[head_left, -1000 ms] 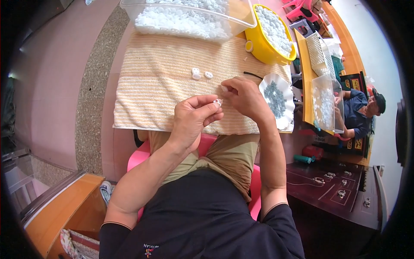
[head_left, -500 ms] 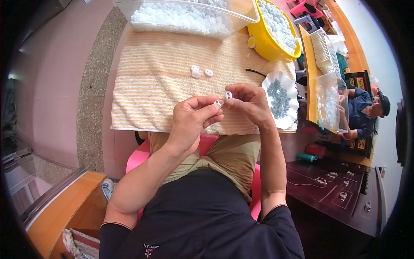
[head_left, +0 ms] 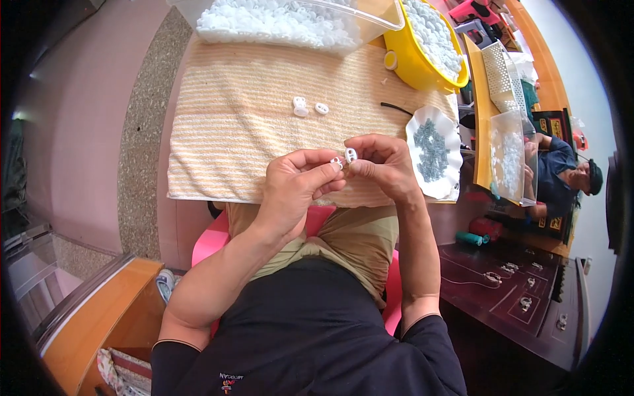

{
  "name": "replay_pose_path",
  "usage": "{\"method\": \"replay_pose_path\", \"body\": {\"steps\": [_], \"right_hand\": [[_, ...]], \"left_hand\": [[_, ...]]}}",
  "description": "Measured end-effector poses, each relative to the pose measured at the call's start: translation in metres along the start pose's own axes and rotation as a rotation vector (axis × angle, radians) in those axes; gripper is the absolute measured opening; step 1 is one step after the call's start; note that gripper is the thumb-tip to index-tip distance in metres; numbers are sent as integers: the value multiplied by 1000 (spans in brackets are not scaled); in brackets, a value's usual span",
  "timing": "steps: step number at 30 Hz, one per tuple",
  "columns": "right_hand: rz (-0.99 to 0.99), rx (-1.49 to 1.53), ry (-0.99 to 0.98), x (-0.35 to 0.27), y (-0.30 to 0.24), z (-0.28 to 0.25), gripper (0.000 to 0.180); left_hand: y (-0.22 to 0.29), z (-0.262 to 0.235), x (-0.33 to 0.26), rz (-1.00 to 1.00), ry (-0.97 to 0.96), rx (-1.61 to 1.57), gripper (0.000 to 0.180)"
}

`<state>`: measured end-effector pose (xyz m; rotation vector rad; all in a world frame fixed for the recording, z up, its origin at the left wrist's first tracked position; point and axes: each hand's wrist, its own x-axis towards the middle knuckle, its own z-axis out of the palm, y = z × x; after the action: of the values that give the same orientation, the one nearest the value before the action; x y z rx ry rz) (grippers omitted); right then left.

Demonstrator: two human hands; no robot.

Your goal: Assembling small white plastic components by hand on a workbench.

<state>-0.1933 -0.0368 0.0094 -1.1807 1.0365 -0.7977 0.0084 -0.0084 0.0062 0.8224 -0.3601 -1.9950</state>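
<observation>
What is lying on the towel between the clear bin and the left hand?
In the head view, on the striped towel lie a small white oval piece and, to its left, a larger white piece, perhaps two joined. Neither touches the left hand.

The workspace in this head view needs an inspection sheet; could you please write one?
Surface: striped cloth, slightly wrinkled.
Job's things: two white parts on the cloth; clear bin and yellow tub of white pieces; wavy-edged dish of grey pieces.
Clutter: tiny pale bit near the tub.
Hands: left hand pinches a small white piece; right hand pinches a white oval piece.
Cables: nothing certain; thin black strip beside the dish, kind unclear.
Surroundings: another person at right.
</observation>
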Motion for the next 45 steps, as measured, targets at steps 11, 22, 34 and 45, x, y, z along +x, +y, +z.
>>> {"method": "replay_pose_path", "body": {"steps": [11,22,34,45], "right_hand": [[-9,83,-15,-3,2,1,31],[-8,50,-20,-4,3,1,29],[29,97,-61,-5,-1,6,29],[1,80,-76,-5,0,9,28]], "left_hand": [[0,1,0,-2,3,8,14],[0,1,-1,-11,14,31,14],[-2,-1,0,-21,-4,35,16],[-1,0,-1,-32,-2,42,15]]}}
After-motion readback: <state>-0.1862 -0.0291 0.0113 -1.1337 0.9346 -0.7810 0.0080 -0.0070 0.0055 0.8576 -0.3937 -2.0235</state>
